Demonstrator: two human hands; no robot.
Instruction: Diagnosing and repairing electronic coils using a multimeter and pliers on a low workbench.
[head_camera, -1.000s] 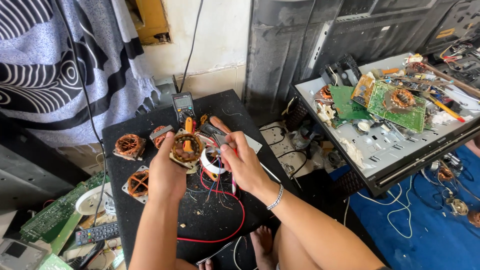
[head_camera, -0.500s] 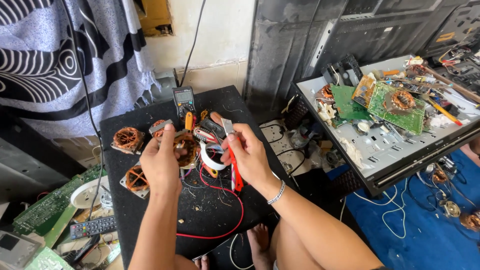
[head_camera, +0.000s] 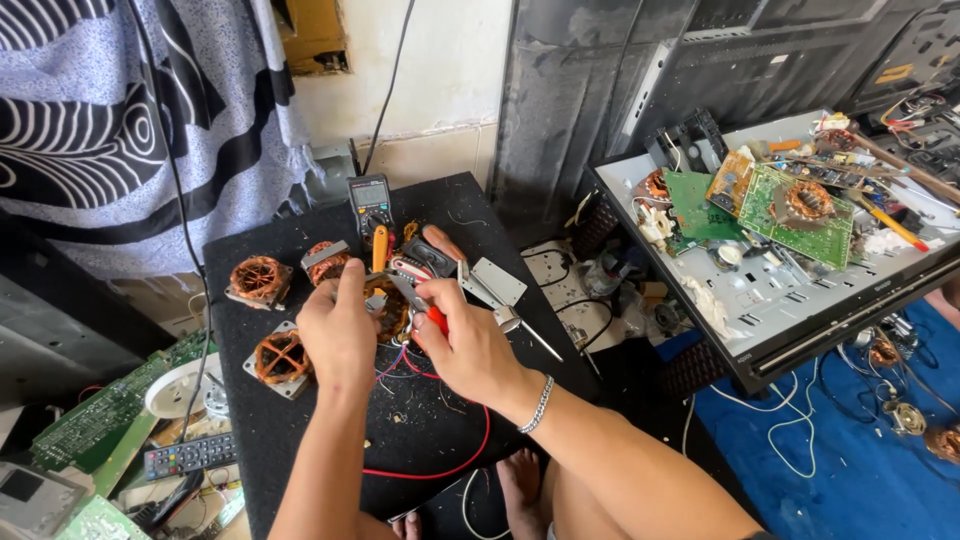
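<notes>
1. The left hand (head_camera: 338, 335) reaches forward over the black table (head_camera: 250, 440), knuckles up, its fingers curled and closed around the near edge of a copper-wound motor coil (head_camera: 388, 305), which sits at the middle of the table top between both hands.
2. The right hand (head_camera: 470, 345) comes in from the right, forearm angled across the table's corner with a silver chain bracelet (head_camera: 538, 405) at the wrist. Its fingers are closed around red-handled pliers (head_camera: 428, 312), whose metal tip points at the coil.
3. A dark digital multimeter (head_camera: 370, 200) with a small grey screen lies at the far edge of the table, just behind the coil, an orange-handled tool (head_camera: 379, 247) in front of it.
4. Two more copper coils (head_camera: 259, 278) on pale square metal frames lie to the left, one near the far edge, one nearer the person (head_camera: 279, 357).
5. A red wire (head_camera: 455, 468) loops over the rough, speckled table surface by the right wrist.
6. A flat grey metal bracket (head_camera: 495, 281) lies right of the hands.
7. On the right, a grey tray-like panel (head_camera: 780, 300) bears green circuit boards (head_camera: 800, 205) and loose parts.
8. A patterned black-and-white cloth (head_camera: 130, 120) hangs at upper left; a remote control (head_camera: 190, 455) lies below the table.
</notes>
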